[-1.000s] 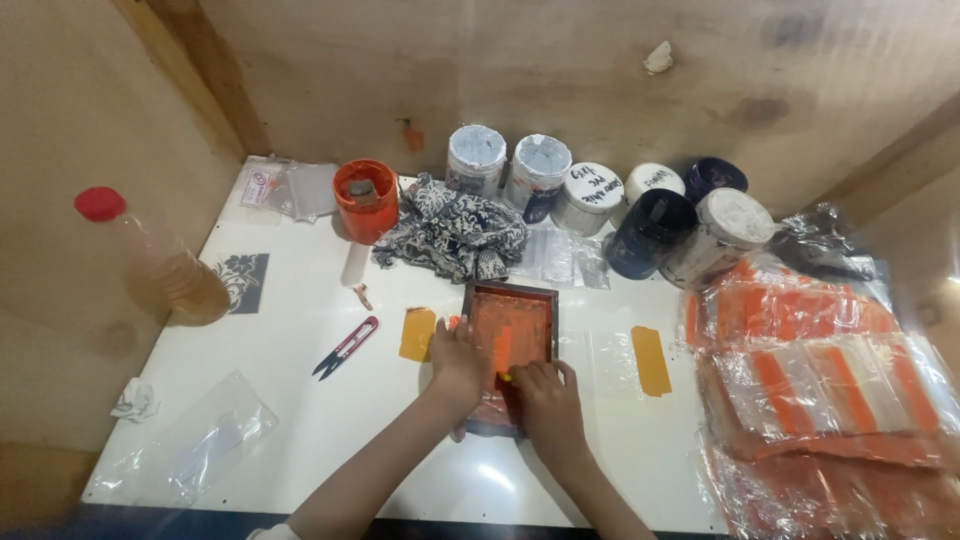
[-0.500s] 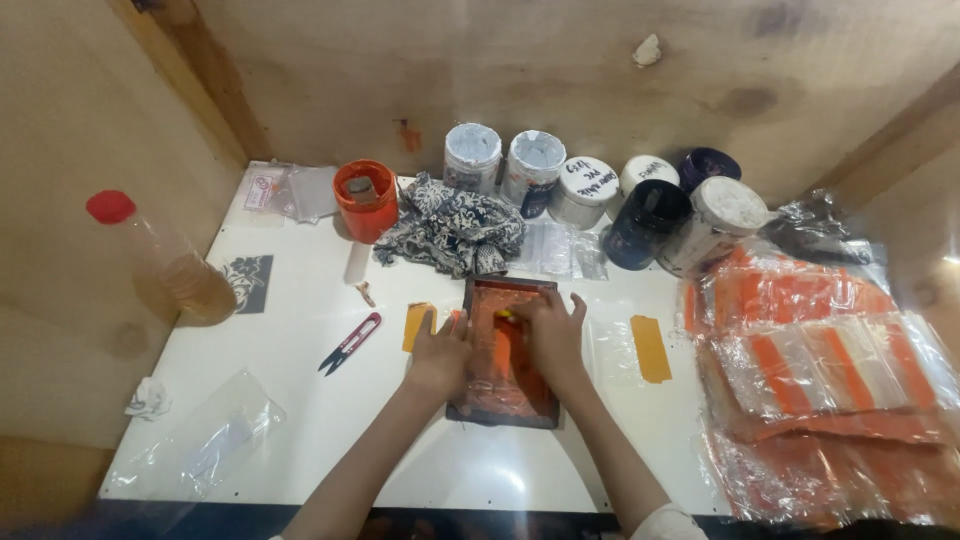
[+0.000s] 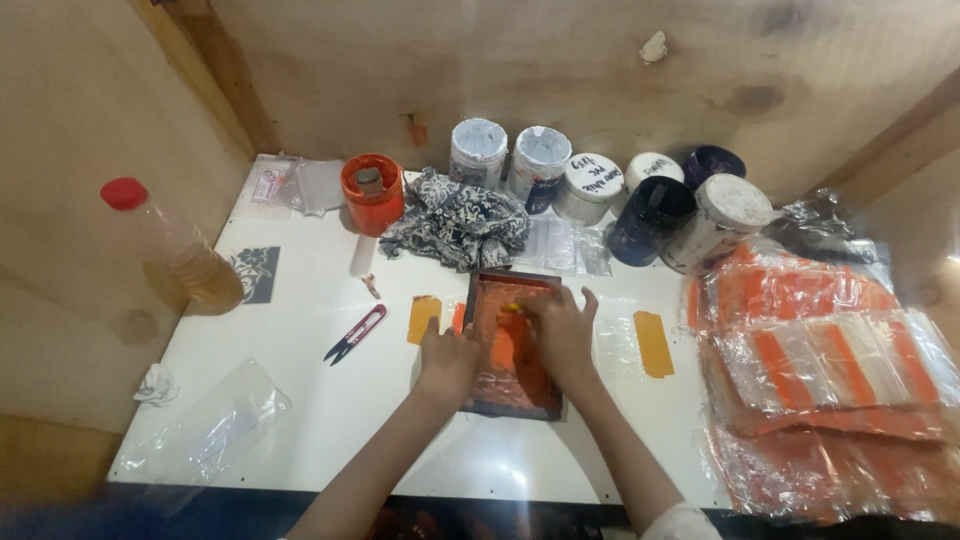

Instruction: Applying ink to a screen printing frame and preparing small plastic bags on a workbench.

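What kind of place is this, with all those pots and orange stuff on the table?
Probably a small screen-printing workbench. Both hands, left hand and right hand, press on an orange-inked framed screen; ink tubs line the plywood wall, and clear bags with orange stripes are stacked alongside.

Centre of the frame: a small dark-framed printing screen coated in orange ink (image 3: 512, 345) lies on the white table (image 3: 330, 420). The left hand (image 3: 447, 358) presses its left edge; the right hand (image 3: 560, 330) bears down on the mesh. Thread snips with red handles (image 3: 355, 334) lie to the left, and striped clear plastic bags (image 3: 830, 365) are stacked at right.
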